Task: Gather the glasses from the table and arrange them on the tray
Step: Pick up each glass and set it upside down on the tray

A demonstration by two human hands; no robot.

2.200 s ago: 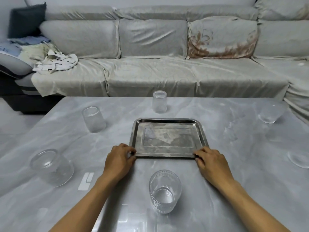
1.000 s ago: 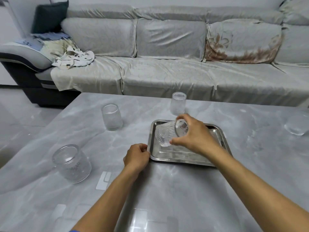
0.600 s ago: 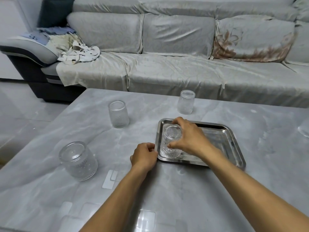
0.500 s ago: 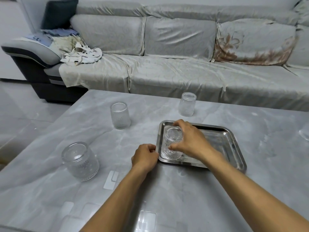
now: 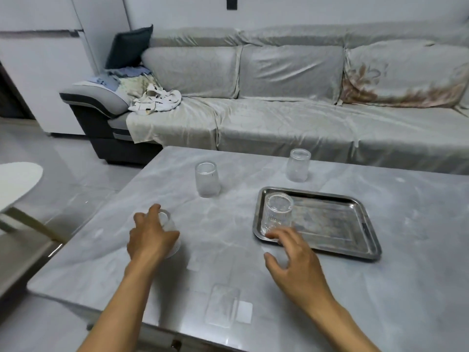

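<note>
A steel tray [image 5: 330, 224] lies on the grey marble table [image 5: 253, 262]. One ribbed glass [image 5: 278, 213] stands upside down in the tray's near left corner. My right hand [image 5: 294, 260] hovers just in front of the tray, fingers apart, holding nothing. My left hand [image 5: 149, 236] wraps over a wide upside-down glass [image 5: 171, 237] near the table's left edge; the hand hides most of that glass. Two more upside-down glasses stand free: one [image 5: 206, 179] at the middle left, one [image 5: 298, 165] behind the tray.
A covered grey sofa [image 5: 291, 118] runs along the table's far side, with crumpled cloths [image 5: 154, 99] at its left end. The table's left edge drops to a tiled floor [image 5: 63, 168]. A white rounded tabletop [image 5: 15, 181] shows at far left.
My right hand set the ribbed glass upside down in the tray and let go. My left hand left the tray's corner and moved left onto the wide glass. The view swung left.
</note>
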